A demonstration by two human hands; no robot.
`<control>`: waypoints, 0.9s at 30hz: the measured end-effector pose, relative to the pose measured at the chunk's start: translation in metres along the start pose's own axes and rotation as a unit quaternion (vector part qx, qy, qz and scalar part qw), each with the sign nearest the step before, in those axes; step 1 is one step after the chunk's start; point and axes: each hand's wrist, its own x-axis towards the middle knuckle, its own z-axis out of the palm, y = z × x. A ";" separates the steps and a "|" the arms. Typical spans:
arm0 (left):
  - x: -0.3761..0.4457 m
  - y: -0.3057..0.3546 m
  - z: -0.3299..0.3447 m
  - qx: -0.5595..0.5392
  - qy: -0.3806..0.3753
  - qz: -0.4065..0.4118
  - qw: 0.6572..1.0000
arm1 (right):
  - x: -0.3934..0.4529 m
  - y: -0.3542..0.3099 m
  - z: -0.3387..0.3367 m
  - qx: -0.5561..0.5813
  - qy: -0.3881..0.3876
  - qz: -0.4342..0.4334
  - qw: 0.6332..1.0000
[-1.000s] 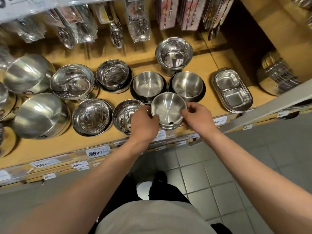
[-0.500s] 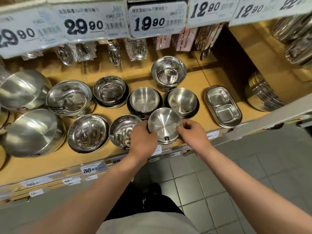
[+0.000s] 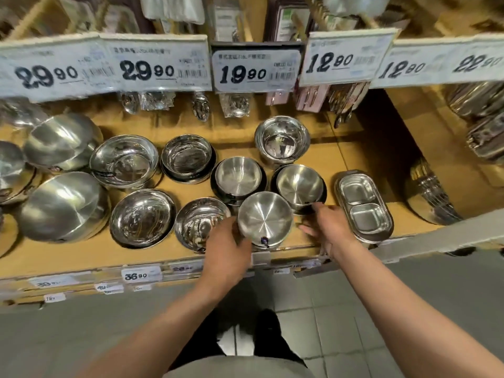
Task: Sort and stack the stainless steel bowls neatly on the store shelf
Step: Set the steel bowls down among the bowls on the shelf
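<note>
Now right hand point(image 3: 328, 227) off small bowl point(image 3: 265, 217), fingers spread, hovering just beside it. Left hand point(image 3: 227, 248) still gripping bowl's left rim. Bowl still at front edge of shelf point(image 3: 81, 255), beside other bowls.

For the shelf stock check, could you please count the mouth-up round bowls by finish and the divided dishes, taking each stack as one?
Mirror-polished bowls: 5
Brushed bowls: 3, with the front bowl in the left hand
Two-compartment dishes: 1
Total: 9
</note>
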 end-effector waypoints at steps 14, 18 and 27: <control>-0.010 0.005 0.042 -0.227 0.040 -0.214 0.949 | 0.005 -0.019 -0.021 0.075 -0.093 0.050 0.992; -0.009 0.009 0.047 -0.223 0.043 -0.213 0.950 | -0.003 -0.017 -0.039 0.050 -0.068 0.027 0.996; 0.003 0.017 0.053 -0.232 0.028 -0.207 0.950 | -0.031 -0.030 -0.061 0.070 -0.036 -0.051 0.996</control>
